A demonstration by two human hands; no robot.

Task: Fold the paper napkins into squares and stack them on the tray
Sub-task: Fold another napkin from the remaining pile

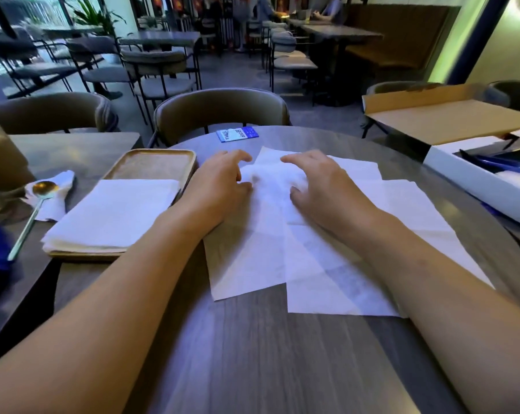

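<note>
Both hands (223, 186) (321, 189), fingers curled, seemingly pinch the napkin's (270, 228) far edge; tray (154, 162) lies left.

Both bare forearms reach in from 6 o'clock toward 12. The left hand (220, 186) lies palm down, fingers curled loosely and spread toward 1 o'clock. The right hand (321, 186) mirrors it, fingers bent, thumb tucked toward 9 o'clock.
</note>
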